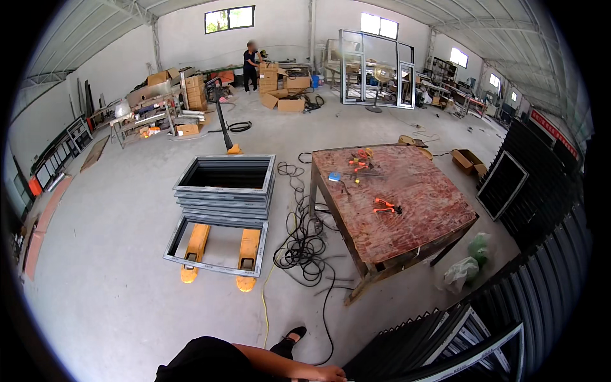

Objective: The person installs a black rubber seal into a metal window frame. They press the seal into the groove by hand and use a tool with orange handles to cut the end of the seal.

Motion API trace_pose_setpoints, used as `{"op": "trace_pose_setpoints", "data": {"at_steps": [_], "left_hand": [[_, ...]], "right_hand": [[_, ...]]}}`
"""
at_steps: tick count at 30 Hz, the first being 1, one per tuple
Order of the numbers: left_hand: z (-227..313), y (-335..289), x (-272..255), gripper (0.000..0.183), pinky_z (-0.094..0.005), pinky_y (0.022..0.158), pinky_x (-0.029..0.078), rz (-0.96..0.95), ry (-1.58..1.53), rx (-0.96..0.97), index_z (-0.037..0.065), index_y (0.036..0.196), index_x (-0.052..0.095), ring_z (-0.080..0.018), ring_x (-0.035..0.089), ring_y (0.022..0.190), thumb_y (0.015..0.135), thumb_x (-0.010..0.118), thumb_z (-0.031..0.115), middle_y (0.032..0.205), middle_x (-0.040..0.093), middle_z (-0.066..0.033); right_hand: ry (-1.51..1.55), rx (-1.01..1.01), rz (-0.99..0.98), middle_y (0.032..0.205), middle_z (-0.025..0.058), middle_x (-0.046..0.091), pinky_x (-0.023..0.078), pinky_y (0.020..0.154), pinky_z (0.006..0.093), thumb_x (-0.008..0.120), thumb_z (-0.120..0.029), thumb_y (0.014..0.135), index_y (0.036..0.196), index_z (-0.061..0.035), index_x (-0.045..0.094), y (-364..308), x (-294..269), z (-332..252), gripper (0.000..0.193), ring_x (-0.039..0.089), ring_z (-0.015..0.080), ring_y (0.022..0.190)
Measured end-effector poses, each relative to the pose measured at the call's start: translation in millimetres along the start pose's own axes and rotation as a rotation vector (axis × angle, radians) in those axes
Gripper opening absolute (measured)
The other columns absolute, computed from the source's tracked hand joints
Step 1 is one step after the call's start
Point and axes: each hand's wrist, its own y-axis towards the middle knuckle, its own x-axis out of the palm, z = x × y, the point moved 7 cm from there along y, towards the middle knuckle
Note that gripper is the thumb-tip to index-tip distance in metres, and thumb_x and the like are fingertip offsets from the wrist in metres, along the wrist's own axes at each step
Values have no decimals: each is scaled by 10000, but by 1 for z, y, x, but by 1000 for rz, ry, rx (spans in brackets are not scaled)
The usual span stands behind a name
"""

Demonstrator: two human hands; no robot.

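My left arm reaches in from the lower edge, in a dark sleeve with a bare forearm. At the bottom of the view my left hand (330, 374) has its fingers curled over a pale edge, apparently the bar of a window frame, partly cut off by the picture's edge. Just right of it stands a row of dark window frames (474, 360) with pale film strips. My right hand does not show. Ahead to the left, a stack of dark rectangular frames (224, 202) rests on a yellow pallet jack (248, 245), one frame (213, 269) lying lower across its forks.
A worn reddish worktable (414, 204) carries orange-handled pliers (387, 205) and a small blue thing (334, 177). Tangled black cables (304, 251) lie between it and the stack. Plastic bags (461, 275) sit beside the table. A person (251, 65) stands far back near cardboard boxes (268, 76).
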Motion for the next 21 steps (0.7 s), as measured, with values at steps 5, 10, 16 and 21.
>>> {"op": "trace_pose_setpoints", "data": {"at_steps": [5,10,16,21], "left_hand": [[51,-30,11,278,-298,503,482,226,417,41,19,857,659,-197,639,620,890,575,282,660,649,-90],[20,-4,11,248,-400,577,440,231,531,191,47,664,565,-268,581,620,809,456,217,621,575,-113],[9,-14,9,273,-230,547,438,56,12,-51,26,914,576,-93,539,615,905,556,298,743,598,-37],[-16,-4,9,159,-243,631,459,89,-136,-225,5,867,497,-125,557,664,905,569,142,768,593,-70]], "right_hand": [[9,108,-9,767,155,661,514,559,371,634,-155,836,1008,-30,664,-31,25,44,214,636,301,617],[-32,374,-353,1001,202,648,514,741,383,548,-202,884,1147,-10,590,-62,35,94,329,637,356,865],[-5,297,-57,827,206,626,485,667,437,633,-98,797,1008,-41,617,-65,5,99,220,600,395,743],[14,312,16,831,205,624,471,672,432,609,-58,804,984,-39,616,-63,7,109,181,592,397,755]]}}
